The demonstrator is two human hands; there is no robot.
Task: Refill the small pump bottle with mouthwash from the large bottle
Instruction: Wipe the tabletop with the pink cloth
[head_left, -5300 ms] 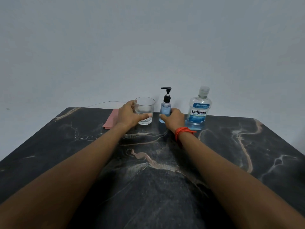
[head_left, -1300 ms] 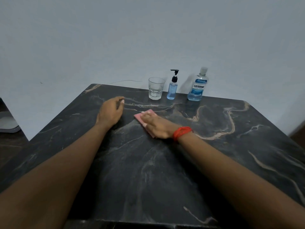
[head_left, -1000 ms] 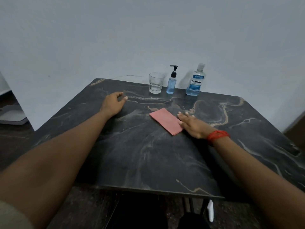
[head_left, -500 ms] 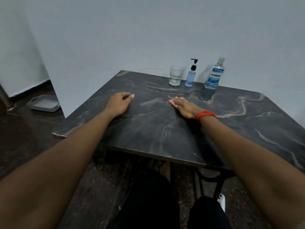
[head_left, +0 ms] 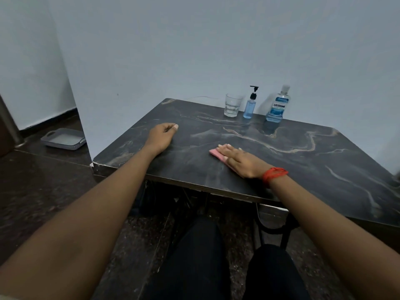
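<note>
While the right hand (head_left: 240, 161) lies flat on the cloth (head_left: 214, 153), the left hand (head_left: 161, 136) rests loosely curled, empty. Well beyond the right hand: pump bottle (head_left: 249, 108) at 12 o'clock, large bottle (head_left: 278, 107) at 1 o'clock.

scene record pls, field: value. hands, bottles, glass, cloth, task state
left hand: loosely curled, rests on table, holds nothing
right hand: flat on pink cloth
pump bottle: upright at far edge, pump on, between glass and large bottle
large bottle: upright, capped
task state: no hand on either bottle
</note>
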